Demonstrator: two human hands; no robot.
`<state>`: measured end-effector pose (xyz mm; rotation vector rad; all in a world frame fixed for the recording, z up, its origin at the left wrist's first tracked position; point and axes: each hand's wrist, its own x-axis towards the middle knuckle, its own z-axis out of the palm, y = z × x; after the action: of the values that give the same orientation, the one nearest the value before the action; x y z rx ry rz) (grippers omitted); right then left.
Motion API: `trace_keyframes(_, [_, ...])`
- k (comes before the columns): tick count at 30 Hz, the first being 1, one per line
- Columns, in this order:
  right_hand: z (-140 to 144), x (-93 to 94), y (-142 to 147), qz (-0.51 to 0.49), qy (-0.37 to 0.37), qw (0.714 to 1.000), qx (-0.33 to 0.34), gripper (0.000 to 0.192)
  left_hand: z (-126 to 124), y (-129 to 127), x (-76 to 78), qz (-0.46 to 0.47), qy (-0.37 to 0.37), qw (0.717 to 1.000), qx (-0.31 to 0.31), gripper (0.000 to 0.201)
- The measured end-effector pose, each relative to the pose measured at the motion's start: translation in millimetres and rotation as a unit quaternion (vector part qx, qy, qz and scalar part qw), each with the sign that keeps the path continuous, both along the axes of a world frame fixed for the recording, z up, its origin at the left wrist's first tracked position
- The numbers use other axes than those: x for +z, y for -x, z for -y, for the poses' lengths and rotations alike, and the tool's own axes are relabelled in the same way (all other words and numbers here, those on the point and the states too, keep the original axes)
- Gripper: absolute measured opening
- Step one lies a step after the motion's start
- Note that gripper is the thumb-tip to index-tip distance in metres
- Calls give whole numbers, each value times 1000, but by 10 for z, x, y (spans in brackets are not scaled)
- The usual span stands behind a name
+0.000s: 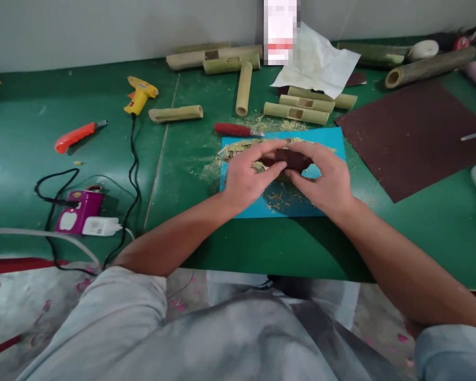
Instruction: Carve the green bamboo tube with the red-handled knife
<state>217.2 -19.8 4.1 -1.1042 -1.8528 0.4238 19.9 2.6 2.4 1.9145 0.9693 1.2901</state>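
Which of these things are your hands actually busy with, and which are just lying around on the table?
In use: left hand, right hand, dark sandpaper piece, blue mat, shavings.

Lying about: glue gun, orange cutter, red knife, bamboo tubes, sandpaper sheet, charger.

This is a craft workshop for bamboo work. A green-covered bench point(43, 137) stands against a plain grey wall and carries cut bamboo tubes point(295, 112), some with slots, a yellow glue gun point(139, 95), an orange utility knife point(77, 135), a red-handled knife point(236, 129), a sheet of sandpaper point(416, 137) and a blue cutting mat point(325, 145) strewn with shavings point(238, 149).
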Motion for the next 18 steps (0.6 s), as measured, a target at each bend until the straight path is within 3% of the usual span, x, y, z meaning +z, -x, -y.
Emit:
trace_keyframes(5, [3, -22, -6, -1, -56, 998, -10, 30, 0, 44, 30, -78, -57, 995, 23, 25])
trace_keyframes(11, [-6, -35, -30, -25, -51, 998, -5, 11, -32, 98, 37, -118, -173, 978, -2, 15])
trace_keyframes(18, [9, -15, -17, -36, -26, 999, 8, 6, -57, 96, 11, -116, -191, 975, 3, 7])
